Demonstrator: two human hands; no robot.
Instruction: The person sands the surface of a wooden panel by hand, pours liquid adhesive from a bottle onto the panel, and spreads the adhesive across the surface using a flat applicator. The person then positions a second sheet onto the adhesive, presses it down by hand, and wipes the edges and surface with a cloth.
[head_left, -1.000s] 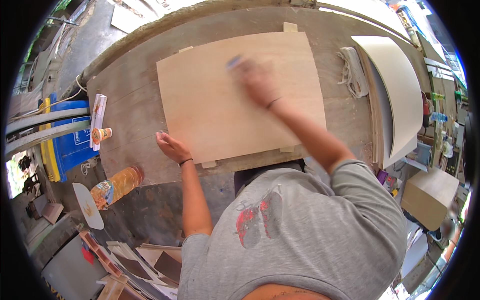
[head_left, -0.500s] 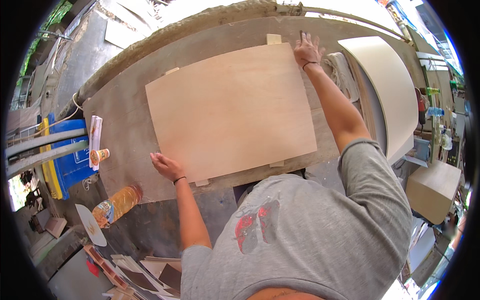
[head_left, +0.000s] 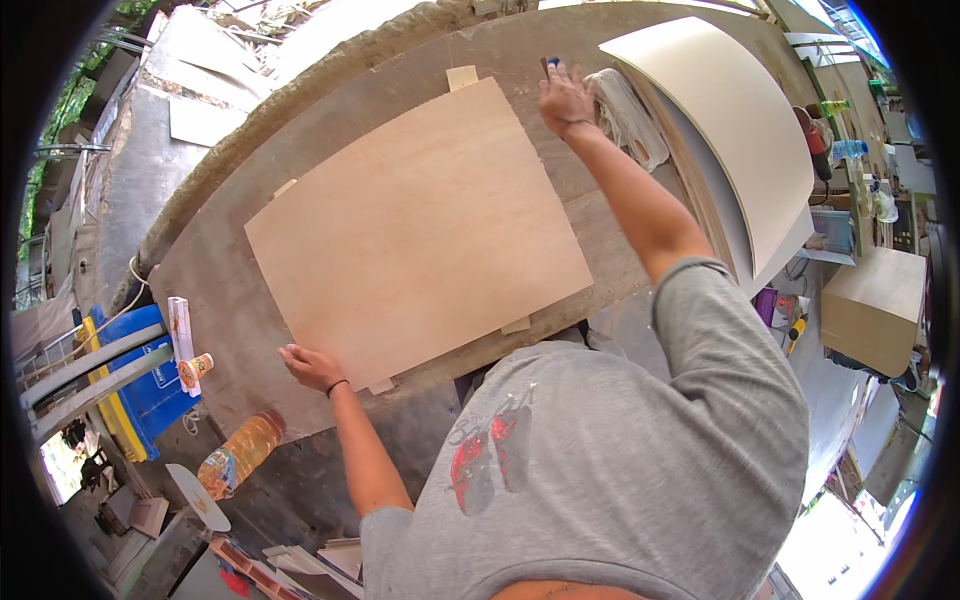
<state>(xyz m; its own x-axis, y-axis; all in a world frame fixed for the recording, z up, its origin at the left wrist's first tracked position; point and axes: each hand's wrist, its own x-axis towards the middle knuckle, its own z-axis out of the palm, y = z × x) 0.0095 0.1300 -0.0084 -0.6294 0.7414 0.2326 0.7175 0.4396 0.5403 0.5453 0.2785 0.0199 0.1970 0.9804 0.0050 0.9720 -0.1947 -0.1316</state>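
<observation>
A large, thin rectangular sheet of pale plywood (head_left: pixel 420 230) lies flat on the worn grey work table (head_left: pixel 210 270). Small wood strips peek out from under its edges, one (head_left: pixel 461 77) at the far right corner. My left hand (head_left: pixel 314 368) rests by the sheet's near left corner, fingers stretched out and holding nothing. Beyond the sheet's right edge, my right hand (head_left: pixel 567 105) is over the table with its fingers curled. A small dark and blue object (head_left: pixel 551 65) shows at its fingertips; its kind is too small to make out.
A bundle of whitish cord (head_left: pixel 630 115) lies right of my right hand, beside stacked curved pale panels (head_left: pixel 730 120). At left are a paper cup (head_left: pixel 195 372), white strips (head_left: pixel 181 335) and a blue bin (head_left: pixel 135 350). A bottle of amber liquid (head_left: pixel 240 452) is at the table's near left.
The view has turned, shifting the sheet and table leftward in the picture. My right hand's fingers, spread before, are now drawn together around the small object. My left hand stays by the near corner.
</observation>
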